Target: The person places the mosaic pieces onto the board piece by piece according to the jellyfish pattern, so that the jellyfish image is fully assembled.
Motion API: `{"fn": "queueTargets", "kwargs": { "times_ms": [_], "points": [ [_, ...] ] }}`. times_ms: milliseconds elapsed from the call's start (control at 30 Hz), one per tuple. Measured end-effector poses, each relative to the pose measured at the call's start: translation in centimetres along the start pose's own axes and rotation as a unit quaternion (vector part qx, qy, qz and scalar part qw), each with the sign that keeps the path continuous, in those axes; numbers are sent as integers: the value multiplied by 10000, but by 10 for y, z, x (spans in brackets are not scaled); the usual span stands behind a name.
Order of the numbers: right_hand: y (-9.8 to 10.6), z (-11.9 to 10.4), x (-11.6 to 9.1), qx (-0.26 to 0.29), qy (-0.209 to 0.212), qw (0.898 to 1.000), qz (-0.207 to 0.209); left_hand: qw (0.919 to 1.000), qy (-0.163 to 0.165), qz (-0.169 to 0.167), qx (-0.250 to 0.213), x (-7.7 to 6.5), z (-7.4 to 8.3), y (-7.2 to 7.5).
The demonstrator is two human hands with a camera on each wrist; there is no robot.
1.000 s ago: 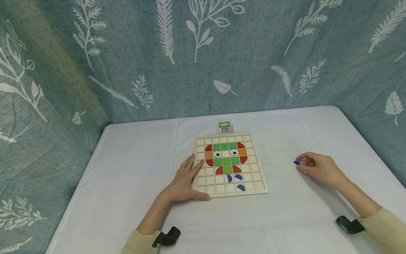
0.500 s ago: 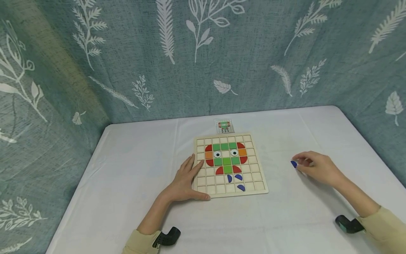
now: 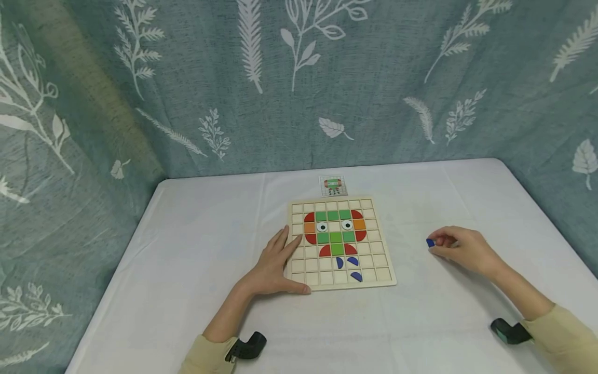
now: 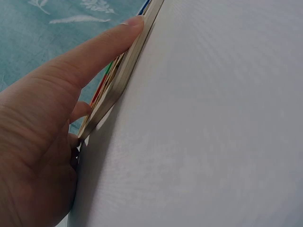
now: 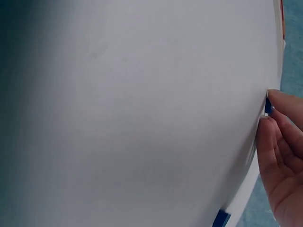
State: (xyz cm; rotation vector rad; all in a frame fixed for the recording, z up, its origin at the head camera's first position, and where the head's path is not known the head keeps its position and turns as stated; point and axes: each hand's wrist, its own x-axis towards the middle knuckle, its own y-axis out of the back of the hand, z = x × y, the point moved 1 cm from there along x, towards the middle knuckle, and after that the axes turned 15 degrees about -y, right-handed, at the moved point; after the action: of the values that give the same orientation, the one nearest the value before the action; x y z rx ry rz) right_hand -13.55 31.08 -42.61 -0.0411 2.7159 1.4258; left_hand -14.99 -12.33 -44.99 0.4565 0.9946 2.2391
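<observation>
A wooden grid board [image 3: 379, 248] lies on the table with a figure of green, red and orange tiles and two eye tiles [image 3: 347, 225]. Three blue half-round tiles [image 3: 352, 261] sit loosely in its lower cells. My left hand [image 3: 271, 267] rests at the board's near left corner, fingers extended along the left side and thumb [image 4: 102, 49] stretched over the front edge. Right of the board, my right hand [image 3: 467, 250] pinches another blue half-round tile [image 3: 430, 242] between thumb and fingers. The right wrist view also shows this held tile [image 5: 268, 106].
Behind the board lies a small picture card [image 3: 333, 186] showing a similar figure. A further blue piece [image 5: 221, 218] appears at the bottom of the right wrist view. White cloth [image 3: 210, 228] covers the table, and a patterned curtain [image 3: 280, 130] stands behind it.
My right hand has shifted slightly left, and the blue tile has turned between its fingers. The left hand stays on the board. The head view has shifted a little.
</observation>
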Motion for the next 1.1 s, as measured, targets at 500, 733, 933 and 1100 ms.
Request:
{"fn": "queueTargets", "kwargs": {
  "times_ms": [500,733,933,1100],
  "points": [
    [-47,-73,-4,915,54,9921,-858,10000,1,-26,50,1,0,1],
    [-78,-110,-10,996,878,9810,-1416,10000,-62,-22,68,1,1,1],
    [-96,-131,-14,460,1620,9766,-1337,9999,-104,-12,101,1,1,1],
    [-100,-138,-16,217,1599,9797,-1187,9999,-78,16,78,0,1,1]
  ]
}}
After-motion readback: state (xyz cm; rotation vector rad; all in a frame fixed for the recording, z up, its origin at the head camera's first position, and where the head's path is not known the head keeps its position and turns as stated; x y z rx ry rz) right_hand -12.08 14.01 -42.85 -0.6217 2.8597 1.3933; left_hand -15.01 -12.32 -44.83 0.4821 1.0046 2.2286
